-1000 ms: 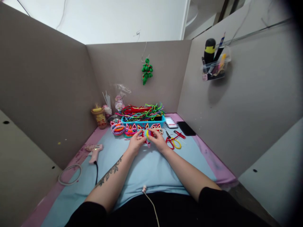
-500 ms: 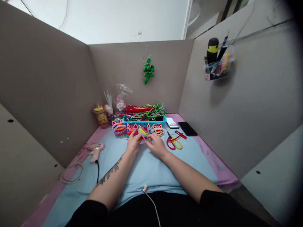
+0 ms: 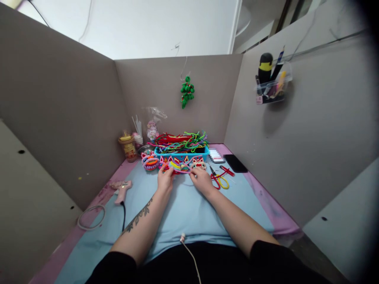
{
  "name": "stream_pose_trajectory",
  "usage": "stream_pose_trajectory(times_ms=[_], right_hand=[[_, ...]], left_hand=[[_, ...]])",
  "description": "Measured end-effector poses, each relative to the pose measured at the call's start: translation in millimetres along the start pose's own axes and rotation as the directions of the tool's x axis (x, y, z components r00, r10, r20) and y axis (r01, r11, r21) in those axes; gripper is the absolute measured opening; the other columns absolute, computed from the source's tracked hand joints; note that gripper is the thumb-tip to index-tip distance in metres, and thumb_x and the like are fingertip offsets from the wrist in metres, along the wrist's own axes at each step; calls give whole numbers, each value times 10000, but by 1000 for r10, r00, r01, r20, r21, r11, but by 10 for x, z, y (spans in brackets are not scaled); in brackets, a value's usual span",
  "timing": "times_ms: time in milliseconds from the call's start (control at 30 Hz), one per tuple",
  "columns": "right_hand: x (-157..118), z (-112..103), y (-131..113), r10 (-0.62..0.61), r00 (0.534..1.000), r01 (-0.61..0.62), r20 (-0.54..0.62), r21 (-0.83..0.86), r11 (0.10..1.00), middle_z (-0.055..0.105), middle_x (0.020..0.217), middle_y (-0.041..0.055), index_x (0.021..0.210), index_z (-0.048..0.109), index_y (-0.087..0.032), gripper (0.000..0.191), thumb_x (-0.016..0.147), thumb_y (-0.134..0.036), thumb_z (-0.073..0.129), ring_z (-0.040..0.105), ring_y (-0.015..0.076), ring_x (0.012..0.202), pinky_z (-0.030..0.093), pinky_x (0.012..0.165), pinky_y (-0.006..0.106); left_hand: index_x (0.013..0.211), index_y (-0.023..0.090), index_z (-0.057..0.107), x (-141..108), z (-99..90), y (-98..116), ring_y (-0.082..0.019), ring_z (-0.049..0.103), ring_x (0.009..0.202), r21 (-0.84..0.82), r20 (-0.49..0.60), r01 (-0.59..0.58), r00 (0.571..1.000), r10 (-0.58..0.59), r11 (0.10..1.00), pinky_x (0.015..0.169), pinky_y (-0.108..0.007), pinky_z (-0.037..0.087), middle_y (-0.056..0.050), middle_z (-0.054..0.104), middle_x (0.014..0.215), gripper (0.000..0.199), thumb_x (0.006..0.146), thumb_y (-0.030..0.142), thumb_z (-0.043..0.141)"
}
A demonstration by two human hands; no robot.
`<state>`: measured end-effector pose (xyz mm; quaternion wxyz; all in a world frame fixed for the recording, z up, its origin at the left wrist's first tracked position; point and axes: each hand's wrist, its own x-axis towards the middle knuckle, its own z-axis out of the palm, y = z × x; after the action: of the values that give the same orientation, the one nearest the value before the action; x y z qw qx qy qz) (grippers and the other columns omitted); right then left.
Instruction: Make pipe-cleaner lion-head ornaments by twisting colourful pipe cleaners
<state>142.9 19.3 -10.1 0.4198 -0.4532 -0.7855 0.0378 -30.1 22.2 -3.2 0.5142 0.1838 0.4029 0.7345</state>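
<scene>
My left hand [image 3: 165, 178] is closed on a small colourful pipe-cleaner figure [image 3: 175, 166] with yellow, blue and pink rows. From it a pink pipe cleaner [image 3: 182, 172] runs across to my right hand [image 3: 201, 180], whose fingers pinch the strand. The fingertips partly cover both. Finished-looking fuzzy animal heads stand just beyond my hands: a pink and orange one [image 3: 150, 161] on the left and a cream one with red [image 3: 198, 162] behind my right hand. Others between them are partly hidden by the figure.
A blue basket [image 3: 181, 152] of pipe cleaners stands at the back. Scissors [image 3: 219, 179], red-handled pliers [image 3: 227, 170] and a black phone [image 3: 236, 163] lie on the right. A pink glue gun [image 3: 122, 192] lies left, near a drink cup [image 3: 128, 148]. Grey partitions enclose the table.
My hands have moved apart, the right one shifting rightward, and the pink pipe cleaner is now stretched out between them. The view has shifted slightly.
</scene>
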Motion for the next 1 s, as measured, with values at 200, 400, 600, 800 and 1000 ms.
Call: stream_pose_trajectory(times_ms=[200, 400, 600, 800, 1000], right_hand=[[34, -8, 70, 52, 998, -57, -43, -116, 992, 652, 847, 75, 800, 644, -192, 166, 795, -160, 481, 585, 209, 803, 426, 683, 294], [24, -76, 7, -18, 979, 63, -202, 222, 973, 660, 809, 56, 833, 639, -191, 167, 840, -213, 473, 595, 181, 777, 451, 734, 299], [-17, -81, -157, -20, 988, 86, -151, 443, 892, 632, 726, 25, 781, 636, -197, 139, 829, -262, 523, 572, 152, 681, 449, 657, 273], [-13, -35, -118, 22, 993, 38, -116, 489, 872, 628, 718, 31, 762, 637, -192, 158, 829, -284, 528, 567, 158, 686, 441, 659, 279], [4, 46, -54, 207, 978, -139, -28, 649, 748, 604, 661, 13, 753, 625, -206, 177, 790, -374, 583, 554, 159, 636, 448, 616, 289]], left_hand=[[1049, 185, 496, 64, -24, 50, -115, 640, 657, -62, -66, -82, 995, 78, 995, 676, -273, 539, -14, 634, 799, 473, 650, 106, 738], [1065, 181, 501, 47, -17, 35, -115, 641, 649, -63, -8, -60, 998, 59, 996, 677, -269, 534, -22, 648, 784, 440, 686, 82, 701], [1018, 171, 524, 20, -10, 26, -116, 641, 642, -86, 9, -5, 1000, 6, 996, 679, -261, 523, -27, 665, 776, 354, 711, 80, 676], [952, 180, 544, 1, 0, 22, -115, 641, 649, -99, 54, 75, 996, -70, 992, 704, -266, 511, -7, 668, 751, 312, 693, 108, 703], [935, 181, 559, -14, 1, 25, -119, 646, 652, -115, 110, 127, 987, -114, 985, 715, -276, 516, -4, 676, 753, 263, 717, 93, 675]])
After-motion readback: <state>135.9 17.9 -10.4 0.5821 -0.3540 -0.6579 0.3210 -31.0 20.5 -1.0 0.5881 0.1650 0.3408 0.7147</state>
